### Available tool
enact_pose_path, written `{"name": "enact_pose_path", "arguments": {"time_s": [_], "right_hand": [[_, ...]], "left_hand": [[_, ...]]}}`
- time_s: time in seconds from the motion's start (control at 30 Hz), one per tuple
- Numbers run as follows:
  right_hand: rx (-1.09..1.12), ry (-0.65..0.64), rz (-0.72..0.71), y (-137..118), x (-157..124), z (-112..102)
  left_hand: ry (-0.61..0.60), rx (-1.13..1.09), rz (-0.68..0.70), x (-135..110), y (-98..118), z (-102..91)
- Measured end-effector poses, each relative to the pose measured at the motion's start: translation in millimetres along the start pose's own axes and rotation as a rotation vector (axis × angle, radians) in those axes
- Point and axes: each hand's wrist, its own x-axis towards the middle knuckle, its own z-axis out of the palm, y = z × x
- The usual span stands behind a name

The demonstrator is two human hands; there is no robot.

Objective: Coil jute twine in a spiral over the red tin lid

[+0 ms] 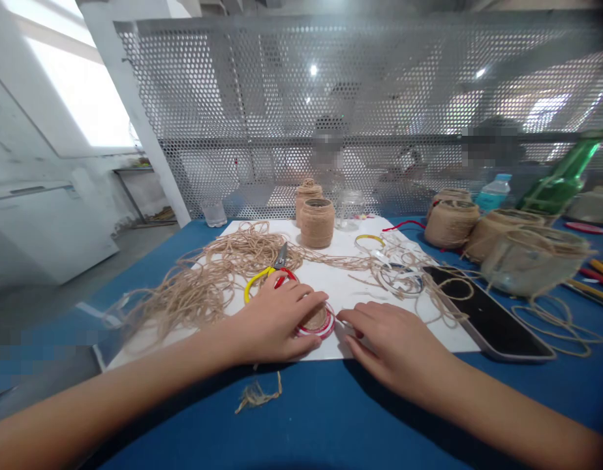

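Under my left hand point(277, 320) lies a flat round twine piece point(317, 320) with a red and white rim, on white paper. The fingers arch over its top and the thumb presses its near edge, gripping it. My right hand point(394, 336) is just to its right, fingers curled and fingertips together at the rim. What they pinch, perhaps a strand, is too small to make out. Scissors point(280, 261) with yellow and red handles lie just beyond my left hand, partly hidden by it. A loose heap of twine point(194, 287) spreads to the left.
Twine-wrapped jars point(317, 224) stand at the back, beside a clear glass jar point(350, 210). On the right are a phone point(497, 320), more wrapped jars point(451, 224), a green bottle point(556, 183) and a blue-capped bottle point(494, 194). A perforated metal screen point(272, 98) rises behind the table.
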Motion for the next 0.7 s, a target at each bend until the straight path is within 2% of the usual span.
{"name": "enact_pose_path", "arguments": {"time_s": [0.17, 0.33, 0.5, 0.7], "right_hand": [[0.040, -0.048, 0.051, 5.8, -0.9, -0.5], [0.066, -0.032, 0.047, 6.9, -3.6, -1.1], [0.084, -0.041, 0.036, 7.0, -5.9, -0.8], [0.122, -0.042, 0.044, 7.9, -8.1, -0.9]], "left_hand": [[0.049, -0.014, -0.049, 0.1, 3.2, 12.1], [0.009, -0.092, -0.060, -1.6, 7.1, 3.4], [-0.069, -0.081, -0.006, -3.0, 9.0, -1.9], [-0.058, -0.058, -0.002, -2.7, 10.2, 0.2]]}}
